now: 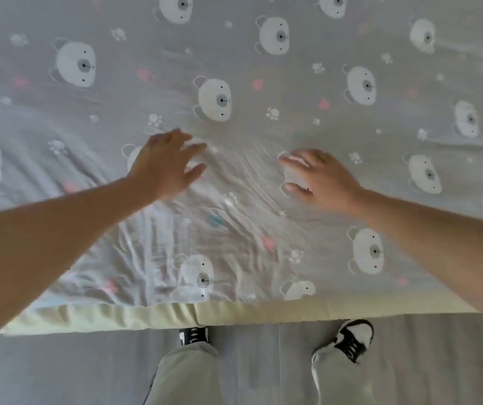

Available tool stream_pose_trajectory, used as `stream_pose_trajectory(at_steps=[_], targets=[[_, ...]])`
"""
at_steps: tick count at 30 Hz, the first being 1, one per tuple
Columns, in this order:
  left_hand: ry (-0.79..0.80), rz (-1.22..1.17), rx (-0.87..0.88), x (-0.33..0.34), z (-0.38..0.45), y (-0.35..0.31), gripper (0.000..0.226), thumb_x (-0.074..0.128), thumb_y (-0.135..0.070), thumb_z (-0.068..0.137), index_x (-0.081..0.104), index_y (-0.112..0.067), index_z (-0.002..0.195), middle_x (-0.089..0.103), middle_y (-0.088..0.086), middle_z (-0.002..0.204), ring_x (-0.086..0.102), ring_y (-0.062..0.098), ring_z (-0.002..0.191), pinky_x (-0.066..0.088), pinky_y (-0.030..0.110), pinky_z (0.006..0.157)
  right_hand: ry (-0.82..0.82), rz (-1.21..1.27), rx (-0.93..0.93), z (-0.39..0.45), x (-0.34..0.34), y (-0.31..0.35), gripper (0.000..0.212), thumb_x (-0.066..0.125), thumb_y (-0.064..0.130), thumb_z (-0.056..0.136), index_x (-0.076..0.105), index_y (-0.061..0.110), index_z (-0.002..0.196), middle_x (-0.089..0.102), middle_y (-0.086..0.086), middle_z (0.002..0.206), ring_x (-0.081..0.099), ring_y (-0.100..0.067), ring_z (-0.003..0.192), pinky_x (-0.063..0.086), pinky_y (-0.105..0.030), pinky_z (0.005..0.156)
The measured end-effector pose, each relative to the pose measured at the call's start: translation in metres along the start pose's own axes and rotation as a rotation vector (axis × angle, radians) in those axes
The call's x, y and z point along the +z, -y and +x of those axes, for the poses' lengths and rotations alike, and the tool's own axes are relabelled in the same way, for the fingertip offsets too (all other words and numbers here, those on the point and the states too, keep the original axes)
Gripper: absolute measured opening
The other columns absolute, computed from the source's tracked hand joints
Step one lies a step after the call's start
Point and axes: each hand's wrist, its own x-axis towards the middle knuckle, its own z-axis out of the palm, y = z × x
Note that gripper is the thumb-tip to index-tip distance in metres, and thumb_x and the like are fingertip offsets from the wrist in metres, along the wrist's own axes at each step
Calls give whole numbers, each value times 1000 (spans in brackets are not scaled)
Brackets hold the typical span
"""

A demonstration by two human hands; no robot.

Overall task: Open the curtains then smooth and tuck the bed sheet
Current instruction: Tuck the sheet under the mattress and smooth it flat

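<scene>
Currently the left hand (165,165) and the right hand (320,178) lie released, fingers straight, flat on the bed sheet (263,68), grasping nothing. The bed sheet spreads forward from the hands, and its near edge runs left to right along the mattress edge (234,312) above the shoes. Its deepest creases (152,249) sit below the left hand, the nearer hand.

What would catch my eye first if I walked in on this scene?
Two bare arms reach over the bed, the left hand and right hand spread flat on the grey bear-print sheet. The cloth lies rumpled between and below the hands, near the pale yellow mattress edge. Below that stand black-and-white shoes on a grey floor.
</scene>
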Motion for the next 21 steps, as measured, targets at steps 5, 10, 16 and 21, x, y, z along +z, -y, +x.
stream_pose_trajectory(at_steps=[5,10,16,21], targets=[[109,54,-243,63,84,-31,71,22,-72,91,4,-43,154,-2,15,164,-6,49,147,1,64,116,147,-196,99,14,57,-82,79,29,68,90,19,26,157,14,-14,164,17,-43,148,19,-56,118],[59,66,212,121,-8,-155,70,26,-65,94,9,-36,156,0,17,164,-7,43,149,5,66,116,184,-96,-81,-187,128,-30,80,36,66,93,16,22,158,12,-15,164,9,-41,151,9,-58,121],[246,0,768,94,-51,-243,62,39,-54,98,25,-33,154,23,7,162,10,34,151,19,61,116,218,183,-386,-299,95,-25,69,41,48,100,21,17,158,19,-12,164,16,-32,152,15,-49,122],[-67,-17,319,47,136,-276,61,30,-54,95,39,-27,149,27,14,159,15,43,148,12,62,117,-54,113,-38,-186,41,-187,59,46,39,99,35,13,151,29,-18,159,24,-38,148,18,-55,120]])
